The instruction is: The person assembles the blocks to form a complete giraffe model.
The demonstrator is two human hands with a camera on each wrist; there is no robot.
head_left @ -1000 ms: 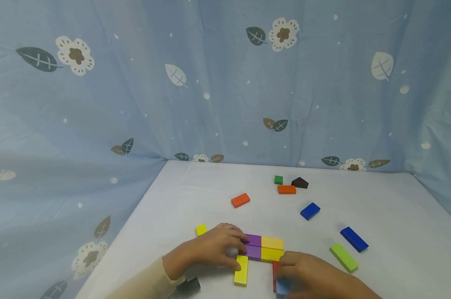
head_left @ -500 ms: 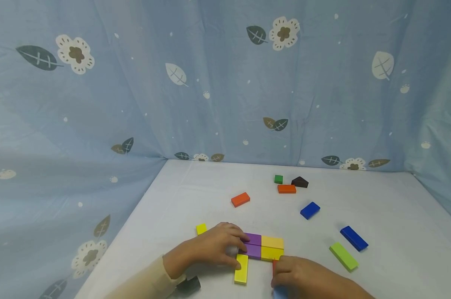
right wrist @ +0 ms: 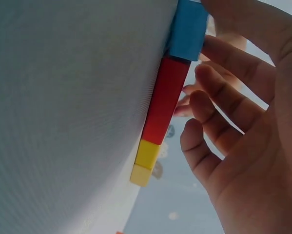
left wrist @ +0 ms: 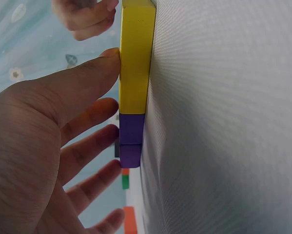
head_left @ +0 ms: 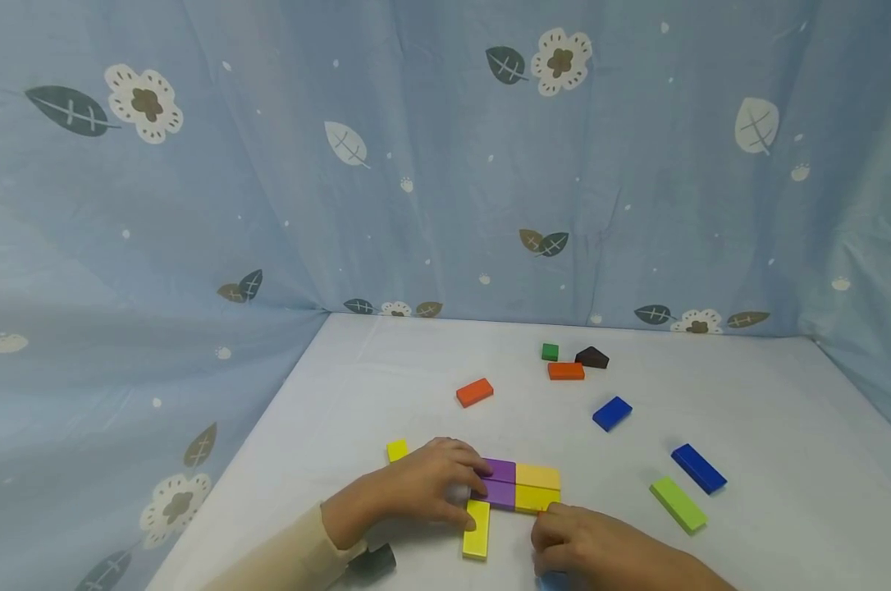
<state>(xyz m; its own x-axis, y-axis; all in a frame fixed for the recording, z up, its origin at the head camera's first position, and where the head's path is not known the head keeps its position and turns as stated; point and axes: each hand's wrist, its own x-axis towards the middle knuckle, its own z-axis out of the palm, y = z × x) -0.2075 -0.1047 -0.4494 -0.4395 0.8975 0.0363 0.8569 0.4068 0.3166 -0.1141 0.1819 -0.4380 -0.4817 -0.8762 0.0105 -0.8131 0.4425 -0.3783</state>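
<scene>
My left hand (head_left: 431, 484) rests loosely over the near-left blocks in the head view. Its thumb touches a long yellow block (left wrist: 136, 58), and its fingertips lie on two purple blocks (left wrist: 131, 129) side by side. At the front right, my right hand (head_left: 593, 542) has its fingers bent over a light blue block (right wrist: 188, 34), with thumb and index finger against it. The blue block lines up with a red block (right wrist: 166, 100), which the hand mostly hides in the head view. Beyond the red one are a yellow block (head_left: 536, 500) and a pale orange block (head_left: 537, 477), adjoining the purple pair.
Farther back lie two orange-red blocks (head_left: 475, 392), a green block (head_left: 550, 352) and a dark triangular block (head_left: 591, 358). To the right are two dark blue blocks (head_left: 612, 414) and a lime green block (head_left: 678, 505). Another yellow block (head_left: 397, 451) shows behind the left hand.
My right hand has shifted slightly left, and the light blue block has moved left with it, now more covered. The left hand stays put.
</scene>
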